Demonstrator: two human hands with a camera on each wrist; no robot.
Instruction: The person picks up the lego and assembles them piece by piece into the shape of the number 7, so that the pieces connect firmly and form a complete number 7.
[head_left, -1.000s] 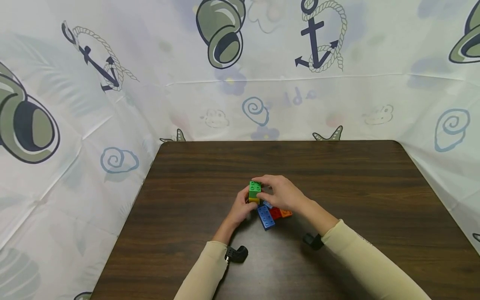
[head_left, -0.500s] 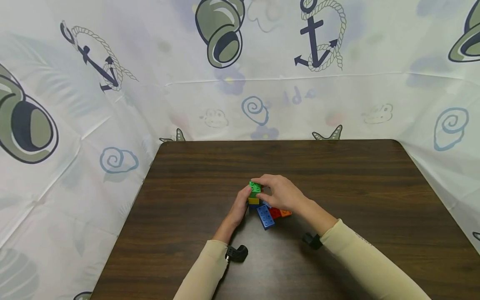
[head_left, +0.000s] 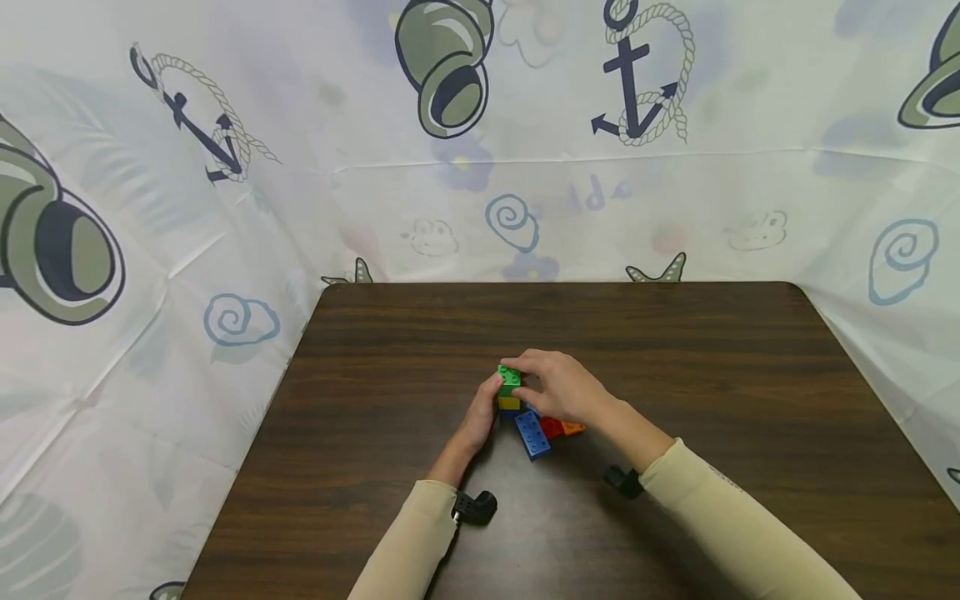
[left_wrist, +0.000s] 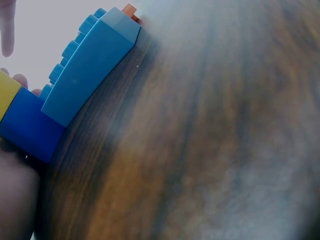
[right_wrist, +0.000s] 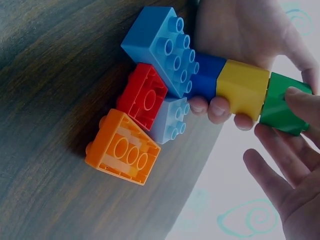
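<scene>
A small upright stack of toy building bricks stands on the table: a dark blue brick (left_wrist: 32, 122) at the bottom, a yellow brick (right_wrist: 242, 87) on it and a green brick (head_left: 509, 381) on top. My left hand (head_left: 478, 417) holds the stack from the left, its fingertips showing beyond the dark blue and yellow bricks in the right wrist view. Its thumb lies up by the green brick's side. My right hand (head_left: 562, 387) pinches the green brick between thumb and fingers. No clear gap shows between the green and yellow bricks.
Close to the stack's right lie a blue brick (head_left: 532, 435), a red brick (right_wrist: 143, 97), a light blue brick (right_wrist: 170, 120) and an orange brick (right_wrist: 123, 147). The red and orange ones show their hollow undersides. A patterned cloth (head_left: 420, 192) hangs behind the wooden table (head_left: 675, 350).
My left thumb has moved up from in front of the yellow brick to the green brick's side, uncovering the yellow and dark blue bricks. The right hand keeps its grip almost unmoved.
</scene>
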